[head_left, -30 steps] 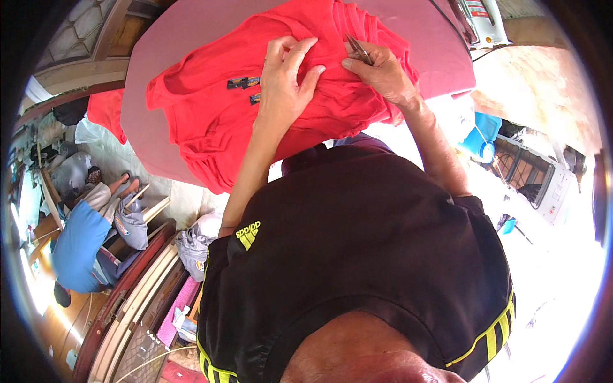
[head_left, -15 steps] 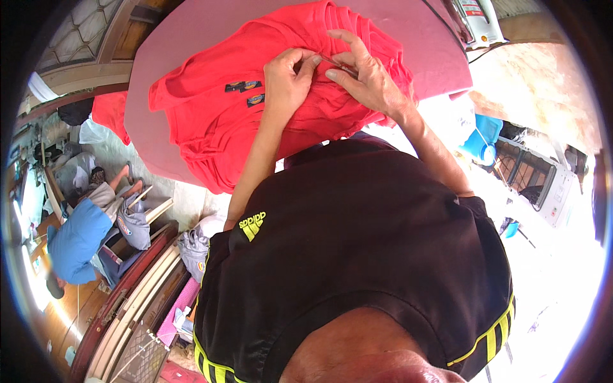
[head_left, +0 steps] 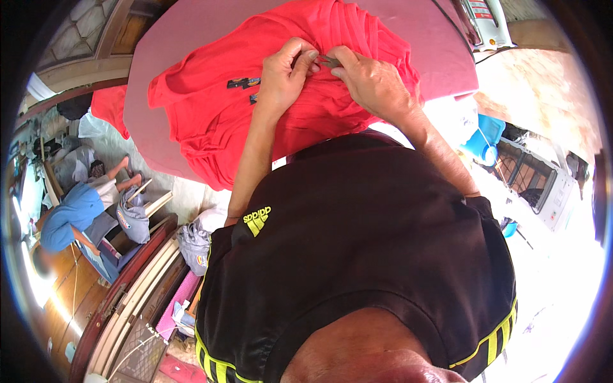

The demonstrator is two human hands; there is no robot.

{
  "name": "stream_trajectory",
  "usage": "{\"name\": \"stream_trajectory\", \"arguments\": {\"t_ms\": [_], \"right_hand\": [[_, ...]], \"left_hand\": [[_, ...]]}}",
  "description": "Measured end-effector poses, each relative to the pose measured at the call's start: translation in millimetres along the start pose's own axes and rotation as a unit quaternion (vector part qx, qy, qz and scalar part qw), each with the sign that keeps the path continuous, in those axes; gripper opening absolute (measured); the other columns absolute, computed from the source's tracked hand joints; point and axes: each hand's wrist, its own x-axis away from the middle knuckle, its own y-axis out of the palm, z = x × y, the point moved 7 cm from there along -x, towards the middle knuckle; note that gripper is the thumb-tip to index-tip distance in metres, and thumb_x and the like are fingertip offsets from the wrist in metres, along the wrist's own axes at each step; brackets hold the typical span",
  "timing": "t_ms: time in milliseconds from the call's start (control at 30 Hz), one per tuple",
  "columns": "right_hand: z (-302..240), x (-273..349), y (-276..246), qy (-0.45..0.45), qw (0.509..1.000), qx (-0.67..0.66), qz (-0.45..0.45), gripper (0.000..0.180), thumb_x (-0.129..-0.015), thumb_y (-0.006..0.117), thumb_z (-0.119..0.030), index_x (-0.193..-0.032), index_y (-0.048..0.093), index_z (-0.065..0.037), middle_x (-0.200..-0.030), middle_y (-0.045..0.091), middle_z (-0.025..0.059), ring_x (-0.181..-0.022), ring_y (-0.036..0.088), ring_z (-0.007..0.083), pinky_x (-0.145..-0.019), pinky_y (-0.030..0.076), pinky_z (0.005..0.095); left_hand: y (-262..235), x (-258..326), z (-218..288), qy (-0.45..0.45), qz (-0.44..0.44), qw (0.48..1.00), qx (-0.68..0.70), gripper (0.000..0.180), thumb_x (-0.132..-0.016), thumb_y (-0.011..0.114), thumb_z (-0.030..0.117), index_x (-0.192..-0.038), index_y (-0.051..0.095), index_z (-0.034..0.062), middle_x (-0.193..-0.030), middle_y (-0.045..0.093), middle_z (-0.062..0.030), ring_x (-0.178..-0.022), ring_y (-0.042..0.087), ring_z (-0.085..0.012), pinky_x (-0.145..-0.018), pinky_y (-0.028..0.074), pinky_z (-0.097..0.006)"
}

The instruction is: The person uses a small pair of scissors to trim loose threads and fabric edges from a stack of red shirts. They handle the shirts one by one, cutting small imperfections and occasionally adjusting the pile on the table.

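Note:
Red shirts [head_left: 211, 108] lie in a layered pile on a pinkish table [head_left: 150, 150] in front of me. Dark neck labels [head_left: 237, 83] show at their left part. My left hand [head_left: 284, 80] is closed above the pile, thumb and forefinger pinching a bit of red cloth. Close beside it, my right hand [head_left: 377, 83] grips small dark metal thread snips [head_left: 330, 62], their tips pointing at the pinched cloth. Most of the snips is hidden inside my right fingers.
A white and red appliance [head_left: 488, 25] stands at the far right table edge. Blue plastic containers [head_left: 488, 134] and a white machine [head_left: 552, 191] are to the right. On the left, another person in a blue shirt [head_left: 73, 210] sits near wooden furniture [head_left: 137, 287].
My right fingers have folded in around the snips, which now point toward my left fingertips. My left hand keeps its pinch. The other person on the left has shifted posture.

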Motion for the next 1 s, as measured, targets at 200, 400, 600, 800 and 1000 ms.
{"name": "stream_trajectory", "arguments": {"t_ms": [200,400,600,800,1000], "right_hand": [[-4.2,-9.0,0.6,-0.016,0.999,0.041,-0.006,0.020,-0.098,0.059,-0.024,-0.106,0.052,-0.007,-0.074,0.068,0.0187,-0.065,0.069,0.0362,-0.049,0.054,0.0455],[-3.6,-13.7,0.7,-0.001,0.998,0.035,-0.046,0.019,-0.098,0.058,-0.023,-0.107,0.052,-0.007,-0.076,0.068,0.0185,-0.070,0.069,0.0378,-0.055,0.054,0.0480],[-1.4,-14.2,1.5,0.012,0.997,-0.006,-0.079,0.016,-0.098,0.059,-0.018,-0.110,0.054,-0.008,-0.092,0.068,0.0180,-0.086,0.068,0.0381,-0.066,0.054,0.0484],[10.0,-9.0,5.6,0.013,0.987,-0.121,-0.107,0.022,-0.098,0.060,-0.016,-0.118,0.058,-0.006,-0.106,0.068,0.0150,-0.097,0.068,0.0307,-0.079,0.053,0.0405],[46.7,-2.6,2.7,0.088,0.945,-0.311,-0.046,0.032,-0.096,0.067,-0.024,-0.121,0.060,-0.004,-0.108,0.071,0.0099,-0.096,0.069,0.0199,-0.086,0.055,0.0337]], "left_hand": [[1.2,1.3,7.6,0.016,0.002,1.000,-0.021,0.009,-0.100,0.059,0.006,-0.097,0.064,-0.0005,-0.084,0.069,-0.0055,-0.074,0.068,-0.0108,-0.067,0.055,-0.026],[2.8,3.1,14.4,0.052,0.008,0.997,-0.047,0.009,-0.099,0.059,0.004,-0.097,0.066,-0.0014,-0.084,0.070,-0.0062,-0.073,0.068,-0.0106,-0.066,0.055,-0.025],[4.2,6.0,16.1,0.055,0.019,0.996,-0.061,0.009,-0.098,0.058,0.002,-0.095,0.064,-0.0026,-0.081,0.069,-0.0102,-0.069,0.068,-0.0144,-0.062,0.054,-0.027],[-18.4,28.3,13.5,0.024,0.112,0.993,0.020,0.009,-0.098,0.056,0.001,-0.094,0.064,-0.0018,-0.079,0.067,-0.0088,-0.070,0.068,-0.0160,-0.064,0.053,-0.028],[-74.2,158.7,28.5,-0.162,-0.278,0.931,-0.173,0.008,-0.089,0.069,0.006,-0.096,0.070,0.0028,-0.087,0.069,-0.0101,-0.074,0.067,-0.0214,-0.068,0.052,-0.033]]}}
